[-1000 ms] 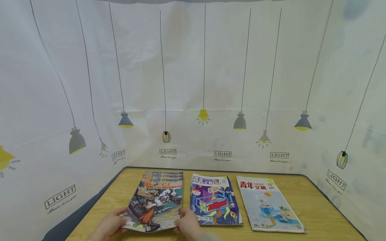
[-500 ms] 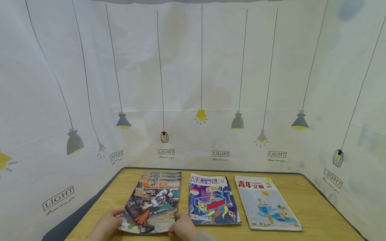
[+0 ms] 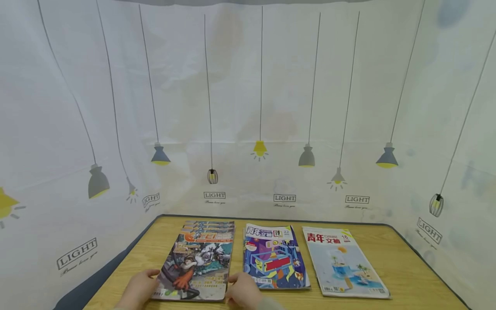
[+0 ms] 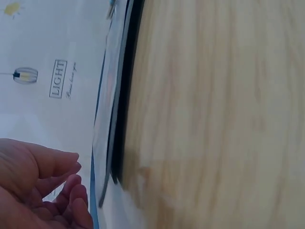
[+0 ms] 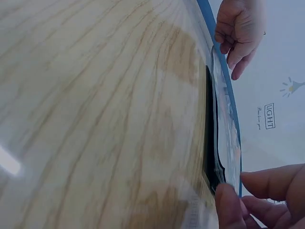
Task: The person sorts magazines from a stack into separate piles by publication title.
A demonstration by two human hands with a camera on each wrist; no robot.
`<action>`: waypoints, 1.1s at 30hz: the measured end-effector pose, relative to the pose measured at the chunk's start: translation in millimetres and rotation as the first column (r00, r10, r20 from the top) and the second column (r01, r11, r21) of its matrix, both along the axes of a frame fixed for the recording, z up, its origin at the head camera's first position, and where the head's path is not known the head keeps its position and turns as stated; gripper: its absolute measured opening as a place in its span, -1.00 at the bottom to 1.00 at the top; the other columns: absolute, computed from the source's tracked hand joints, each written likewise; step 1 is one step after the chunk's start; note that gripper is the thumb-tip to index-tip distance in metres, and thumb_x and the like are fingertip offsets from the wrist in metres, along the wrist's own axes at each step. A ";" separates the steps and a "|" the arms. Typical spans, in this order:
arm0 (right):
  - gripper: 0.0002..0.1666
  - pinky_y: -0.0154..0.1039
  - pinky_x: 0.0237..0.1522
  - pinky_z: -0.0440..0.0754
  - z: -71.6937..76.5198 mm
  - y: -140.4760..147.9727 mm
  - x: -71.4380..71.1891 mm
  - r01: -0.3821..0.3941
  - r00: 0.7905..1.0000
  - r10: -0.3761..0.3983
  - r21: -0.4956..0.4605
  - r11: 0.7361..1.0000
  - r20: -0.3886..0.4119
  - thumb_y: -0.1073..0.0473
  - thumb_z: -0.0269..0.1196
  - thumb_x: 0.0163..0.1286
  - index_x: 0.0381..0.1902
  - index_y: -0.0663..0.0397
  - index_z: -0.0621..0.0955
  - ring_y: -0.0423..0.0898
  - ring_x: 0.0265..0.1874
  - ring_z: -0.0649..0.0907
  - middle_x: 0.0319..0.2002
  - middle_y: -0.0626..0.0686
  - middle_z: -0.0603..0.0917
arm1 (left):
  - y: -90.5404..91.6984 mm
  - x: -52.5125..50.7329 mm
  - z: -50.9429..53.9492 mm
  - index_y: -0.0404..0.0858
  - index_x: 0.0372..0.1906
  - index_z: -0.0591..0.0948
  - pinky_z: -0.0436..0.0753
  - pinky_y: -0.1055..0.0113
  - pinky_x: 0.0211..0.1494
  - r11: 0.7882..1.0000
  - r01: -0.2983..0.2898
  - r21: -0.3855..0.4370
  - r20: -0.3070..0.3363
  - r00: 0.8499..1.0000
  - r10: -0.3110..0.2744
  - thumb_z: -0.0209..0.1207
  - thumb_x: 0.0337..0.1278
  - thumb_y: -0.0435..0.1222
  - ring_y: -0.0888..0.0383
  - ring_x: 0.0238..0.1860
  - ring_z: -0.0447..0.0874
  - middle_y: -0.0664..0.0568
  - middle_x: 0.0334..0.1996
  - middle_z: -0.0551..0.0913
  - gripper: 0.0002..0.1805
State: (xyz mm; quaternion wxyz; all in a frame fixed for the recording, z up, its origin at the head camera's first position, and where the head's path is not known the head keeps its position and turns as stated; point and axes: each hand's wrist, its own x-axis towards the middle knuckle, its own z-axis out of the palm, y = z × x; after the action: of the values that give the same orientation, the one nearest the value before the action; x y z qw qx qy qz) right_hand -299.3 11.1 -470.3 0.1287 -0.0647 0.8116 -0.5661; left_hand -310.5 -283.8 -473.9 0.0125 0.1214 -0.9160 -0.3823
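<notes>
A stack of comic-style magazines [image 3: 193, 267] lies flat at the left, upper edges staggered. Beside its lower left edge is my left hand [image 3: 138, 287], loosely bent; the left wrist view shows the fingers of this hand [image 4: 43, 186] a little apart from the stack [image 4: 112, 109]. By the lower right corner is my right hand [image 3: 244, 290]. In the right wrist view the right hand [image 5: 267, 195] has its fingertips spread at the stack's near end [image 5: 228, 143], one apparently touching the edge; no grip shows.
A purple-covered magazine pile [image 3: 275, 262] lies right of the stack, and a pale blue magazine [image 3: 346, 267] farther right. The wooden table [image 3: 418, 275] has a dark rim. A white curtain [image 3: 240, 99] printed with lamps hangs around its back and sides.
The top magazine's lower edge, held between both hands earlier, now lies level on the stack. The hands have loosened at its sides, and the right hand has shifted slightly right.
</notes>
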 end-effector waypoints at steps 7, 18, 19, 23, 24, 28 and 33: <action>-0.57 -0.33 -0.51 0.47 0.4 27.2 -10.7 -0.043 0.999 0.045 -0.054 0.998 0.020 0.43 0.16 0.18 0.05 0.48 0.54 -0.16 -0.53 0.51 -0.34 0.06 0.61 | 36.9 -1.7 10.3 -0.55 0.01 0.56 0.53 -0.07 -0.01 0.998 0.033 0.060 -0.075 0.997 -0.029 0.16 0.12 -0.35 -0.23 -0.07 0.55 -0.33 -0.11 0.61 -0.60; -0.59 -0.14 -0.24 0.64 7.5 83.5 -19.0 0.035 0.999 -0.034 0.031 0.999 -0.038 0.34 0.23 0.25 0.05 0.44 0.56 -0.08 -0.27 0.60 -0.20 0.10 0.64 | 102.6 -9.4 10.9 -0.43 0.06 0.58 0.60 0.14 -0.26 0.965 0.086 0.247 -0.098 0.993 -0.063 0.16 0.20 -0.33 -0.02 -0.22 0.57 -0.19 -0.12 0.62 -0.64; -0.58 -0.18 -0.26 0.63 7.1 88.3 -19.7 0.045 0.999 -0.045 0.024 0.999 -0.028 0.34 0.22 0.26 0.06 0.45 0.55 -0.10 -0.31 0.59 -0.21 0.09 0.63 | 108.0 -9.8 11.4 -0.42 0.06 0.59 0.61 0.12 -0.21 0.965 0.101 0.242 -0.105 0.991 -0.078 0.17 0.20 -0.32 -0.03 -0.14 0.57 -0.20 -0.10 0.62 -0.64; -0.57 -0.25 -0.38 0.55 5.2 106.5 -20.3 0.109 0.993 -0.108 0.012 0.994 -0.046 0.34 0.20 0.24 0.06 0.44 0.55 -0.14 -0.45 0.52 -0.29 0.09 0.63 | 128.7 -12.3 11.5 -0.41 0.05 0.60 0.60 0.09 -0.19 0.952 0.169 0.254 -0.139 0.981 -0.137 0.17 0.19 -0.33 -0.02 -0.16 0.57 -0.17 -0.13 0.62 -0.65; -0.58 -0.23 -0.37 0.56 5.0 110.9 -20.4 0.126 0.991 -0.125 0.012 0.992 -0.054 0.33 0.21 0.24 0.05 0.44 0.56 -0.13 -0.44 0.53 -0.28 0.11 0.64 | 133.8 -13.2 11.3 -0.42 0.04 0.60 0.61 0.10 -0.20 0.951 0.187 0.245 -0.149 0.977 -0.153 0.17 0.18 -0.33 0.00 -0.17 0.57 -0.17 -0.14 0.63 -0.64; -0.55 -0.08 -0.18 0.63 3.1 126.7 -21.6 0.205 0.975 -0.203 0.022 0.978 -0.090 0.32 0.25 0.21 0.05 0.46 0.55 -0.03 -0.27 0.60 -0.13 0.22 0.64 | 155.0 -17.4 10.0 -0.42 0.05 0.60 0.62 0.08 -0.16 0.937 0.225 0.266 -0.148 0.970 -0.191 0.18 0.19 -0.31 0.03 -0.17 0.59 -0.15 -0.13 0.64 -0.63; -0.53 -0.03 -0.11 0.61 -0.4 144.1 -27.6 0.334 0.942 -0.331 0.067 0.940 -0.055 0.30 0.26 0.22 0.07 0.42 0.55 0.04 -0.17 0.60 -0.08 0.26 0.62 | 180.1 -19.8 8.2 -0.40 0.04 0.60 0.61 0.12 -0.19 0.930 0.220 0.295 -0.133 0.973 -0.188 0.17 0.18 -0.33 0.06 -0.24 0.59 -0.10 -0.17 0.64 -0.66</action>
State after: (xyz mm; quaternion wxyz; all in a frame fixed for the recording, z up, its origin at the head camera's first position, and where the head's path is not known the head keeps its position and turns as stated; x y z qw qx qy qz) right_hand -326.9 155.3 -470.7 0.0163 0.0663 0.8343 -0.5471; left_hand -330.3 -103.7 -465.7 0.0006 0.0059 -0.8508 -0.5255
